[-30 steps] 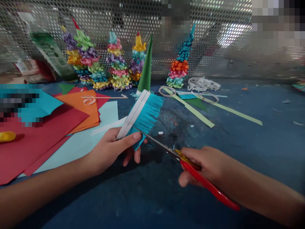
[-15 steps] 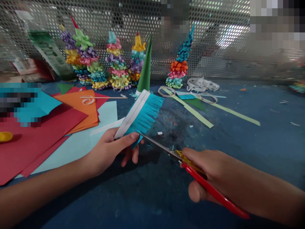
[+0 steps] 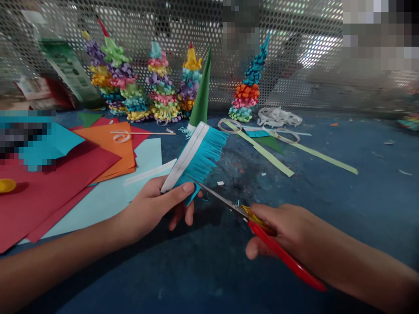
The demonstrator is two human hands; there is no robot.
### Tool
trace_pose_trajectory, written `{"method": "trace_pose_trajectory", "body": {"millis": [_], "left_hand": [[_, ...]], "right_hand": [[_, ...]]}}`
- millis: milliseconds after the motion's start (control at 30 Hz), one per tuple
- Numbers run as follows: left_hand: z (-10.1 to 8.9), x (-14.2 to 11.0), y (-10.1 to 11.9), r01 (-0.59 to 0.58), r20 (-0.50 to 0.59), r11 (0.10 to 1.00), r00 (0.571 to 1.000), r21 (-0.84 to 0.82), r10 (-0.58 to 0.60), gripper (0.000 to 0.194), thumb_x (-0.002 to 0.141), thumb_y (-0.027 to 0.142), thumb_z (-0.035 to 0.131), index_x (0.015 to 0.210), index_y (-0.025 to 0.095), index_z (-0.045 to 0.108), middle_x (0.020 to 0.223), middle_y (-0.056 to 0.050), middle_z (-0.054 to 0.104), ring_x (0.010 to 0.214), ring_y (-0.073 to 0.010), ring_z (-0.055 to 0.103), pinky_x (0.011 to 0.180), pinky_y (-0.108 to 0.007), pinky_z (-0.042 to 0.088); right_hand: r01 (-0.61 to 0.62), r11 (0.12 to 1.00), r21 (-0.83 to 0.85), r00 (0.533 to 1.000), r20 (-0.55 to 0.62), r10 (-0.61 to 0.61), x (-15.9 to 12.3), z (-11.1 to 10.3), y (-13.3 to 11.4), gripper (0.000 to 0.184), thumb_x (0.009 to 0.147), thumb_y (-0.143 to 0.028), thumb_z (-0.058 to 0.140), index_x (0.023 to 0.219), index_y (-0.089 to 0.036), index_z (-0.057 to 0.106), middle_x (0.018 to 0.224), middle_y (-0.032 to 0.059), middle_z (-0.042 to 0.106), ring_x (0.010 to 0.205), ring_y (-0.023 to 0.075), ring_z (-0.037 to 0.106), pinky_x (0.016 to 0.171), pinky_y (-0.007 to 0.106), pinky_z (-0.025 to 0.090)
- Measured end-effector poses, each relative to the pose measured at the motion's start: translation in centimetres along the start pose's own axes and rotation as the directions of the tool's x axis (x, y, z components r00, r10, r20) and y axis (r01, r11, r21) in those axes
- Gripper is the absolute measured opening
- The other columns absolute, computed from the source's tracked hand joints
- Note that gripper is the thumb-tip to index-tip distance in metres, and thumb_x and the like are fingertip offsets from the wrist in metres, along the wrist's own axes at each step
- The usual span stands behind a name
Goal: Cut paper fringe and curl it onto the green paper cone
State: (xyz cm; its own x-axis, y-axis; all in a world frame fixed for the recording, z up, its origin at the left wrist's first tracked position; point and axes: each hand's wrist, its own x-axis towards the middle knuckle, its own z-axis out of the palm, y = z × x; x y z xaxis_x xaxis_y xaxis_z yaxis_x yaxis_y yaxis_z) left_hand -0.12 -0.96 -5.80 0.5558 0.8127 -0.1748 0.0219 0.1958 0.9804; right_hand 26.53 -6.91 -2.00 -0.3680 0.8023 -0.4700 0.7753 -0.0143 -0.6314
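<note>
My left hand (image 3: 163,200) pinches the lower end of a blue paper strip (image 3: 203,157), thumb on top and fingers beneath. One long edge of the strip carries a white band of double-sided tape (image 3: 186,155); the other edge is cut into a thin fringe. My right hand (image 3: 288,226) grips scissors (image 3: 278,246) with red and yellow handles. Their blades reach left to the strip beside my left thumb and look nearly closed. Behind the strip stands a green paper cone (image 3: 202,96) with a little pale fringe around its base.
Several fringed paper cones (image 3: 162,87) line the perforated metal screen (image 3: 203,22). Red (image 3: 59,187), orange (image 3: 111,152) and light blue sheets (image 3: 150,152) lie left, near a plastic bottle (image 3: 65,65). Green strips (image 3: 275,157) and tape rings (image 3: 230,125) lie on the blue table (image 3: 327,196).
The right fingers have drawn in and the scissor handles have swung closer together. The blue strip and left hand have shifted slightly right.
</note>
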Motion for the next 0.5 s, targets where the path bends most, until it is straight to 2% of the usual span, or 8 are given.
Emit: {"method": "trace_pose_trajectory", "body": {"millis": [167, 333, 500], "left_hand": [[-0.16, 0.01, -0.21, -0.008, 0.006, 0.999, 1.0, -0.032, 0.008, 0.032, 0.095, 0.049, 0.063, 0.095, 0.017, 0.065, 0.059, 0.002, 0.07, 0.044, -0.0083, 0.057, 0.04, -0.015, 0.044], [-0.3, 0.0, -0.43, 0.005, -0.039, 1.0, 0.999, -0.01, -0.006, 0.033, 0.094, 0.049, 0.063, 0.088, 0.016, 0.064, 0.056, 0.001, 0.069, 0.039, -0.0079, 0.054, 0.038, -0.017, 0.041], [-0.05, 0.04, 0.01, 0.036, -0.061, 0.999, 0.998, 0.04, -0.034, 0.032, 0.093, 0.049, 0.062, 0.089, 0.017, 0.062, 0.055, 0.002, 0.068, 0.038, -0.0081, 0.053, 0.037, -0.018, 0.039]], "right_hand": [[-0.119, 0.993, -0.014, 0.993, -0.019, 0.118, 0.42, -0.15, -0.1, 0.02, 0.088, -0.037, 0.062, 0.075, -0.025, 0.052, 0.067, -0.005, 0.074, 0.054, 0.014, 0.058, 0.049, 0.023, 0.036], [-0.02, 0.989, -0.144, 0.999, -0.039, 0.014, -0.16, -0.22, -0.43, 0.016, 0.082, -0.026, 0.065, 0.08, -0.025, 0.049, 0.074, -0.0006, 0.073, 0.059, 0.0159, 0.06, 0.058, 0.027, 0.039], [-0.004, 0.976, -0.217, 0.997, -0.077, -0.013, -0.25, -0.11, -0.43, 0.024, 0.082, -0.035, 0.068, 0.078, -0.026, 0.047, 0.067, -0.0025, 0.063, 0.055, 0.0149, 0.052, 0.055, 0.027, 0.035]]}}
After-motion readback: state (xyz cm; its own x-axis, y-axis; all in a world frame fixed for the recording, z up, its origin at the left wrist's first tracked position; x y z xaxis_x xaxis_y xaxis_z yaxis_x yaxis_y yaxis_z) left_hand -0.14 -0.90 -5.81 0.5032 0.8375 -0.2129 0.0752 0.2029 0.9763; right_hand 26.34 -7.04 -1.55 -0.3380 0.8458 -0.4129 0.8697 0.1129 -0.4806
